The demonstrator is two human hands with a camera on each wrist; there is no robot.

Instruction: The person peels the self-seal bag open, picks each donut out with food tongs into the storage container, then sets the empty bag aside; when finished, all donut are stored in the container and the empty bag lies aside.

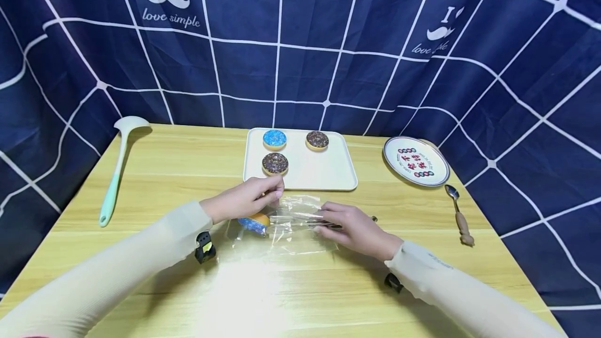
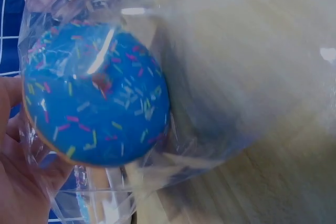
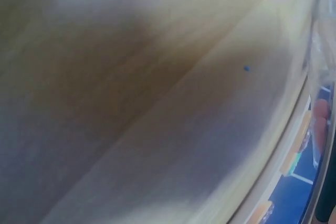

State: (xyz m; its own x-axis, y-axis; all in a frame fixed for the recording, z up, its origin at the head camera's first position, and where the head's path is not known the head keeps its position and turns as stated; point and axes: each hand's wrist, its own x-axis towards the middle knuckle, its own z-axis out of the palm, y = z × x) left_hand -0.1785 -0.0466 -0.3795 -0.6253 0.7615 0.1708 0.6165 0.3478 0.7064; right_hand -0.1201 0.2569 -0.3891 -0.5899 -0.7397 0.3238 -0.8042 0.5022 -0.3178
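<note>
A clear plastic bag (image 1: pixel 296 241) lies across the near middle of the table, and a blue-iced doughnut with sprinkles (image 1: pixel 255 223) is inside its left end. My left hand (image 1: pixel 249 200) grips the bag's upper left side, just above the doughnut. In the left wrist view the doughnut (image 2: pixel 100 98) shows through the film, with fingers curled at the bag's edge. My right hand (image 1: pixel 354 227) holds thin metal tongs (image 1: pixel 333 226), whose front part reaches into the bag; film and fingers hide much of them. The right wrist view shows mostly blurred table.
Behind the hands stands a white tray (image 1: pixel 324 179) with a blue doughnut (image 1: pixel 274 139) and two chocolate doughnuts (image 1: pixel 317 140). A printed plate (image 1: pixel 416 161) and a spoon (image 1: pixel 462 226) are at the right; a ladle (image 1: pixel 117 171) lies at the left. A patterned blue curtain surrounds the table.
</note>
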